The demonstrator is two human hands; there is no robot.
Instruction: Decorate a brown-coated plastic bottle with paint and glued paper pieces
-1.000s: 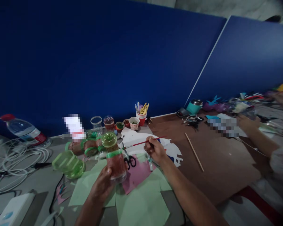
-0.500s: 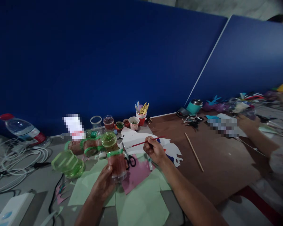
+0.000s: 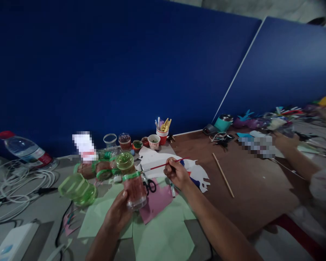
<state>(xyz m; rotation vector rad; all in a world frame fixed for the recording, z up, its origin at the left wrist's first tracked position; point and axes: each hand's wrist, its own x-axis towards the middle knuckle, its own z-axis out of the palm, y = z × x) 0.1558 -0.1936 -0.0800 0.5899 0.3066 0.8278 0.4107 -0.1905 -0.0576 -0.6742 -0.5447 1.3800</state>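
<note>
My left hand [image 3: 119, 210] is wrapped round a clear plastic bottle [image 3: 134, 194], painted brown-red with a green band, its bare greenish top pointing up and tilted a little left. In my right hand [image 3: 176, 172] a thin red paintbrush [image 3: 159, 167] is pinched, with its tip at the green band. Whether the bristles touch the bottle is hard to tell. Black-handled scissors [image 3: 151, 186] lie just behind the bottle on pink paper [image 3: 159, 203]. Under both hands are light green paper sheets [image 3: 163, 235]. Similar painted bottles [image 3: 103, 169] lie to the left.
Paint cups [image 3: 154, 141] and a red cup of plastic cutlery [image 3: 162, 136] stand at the back. A cut green bottle piece [image 3: 78, 190] and coiled white cables [image 3: 40, 185] are left. A wooden stick [image 3: 223, 175] lies on brown board. Another person's arm [image 3: 299, 156] reaches in at right.
The bottle has turned or tilted slightly in my left hand, its top shifting a little left. The brush stays at the green band, and my right hand has barely moved.
</note>
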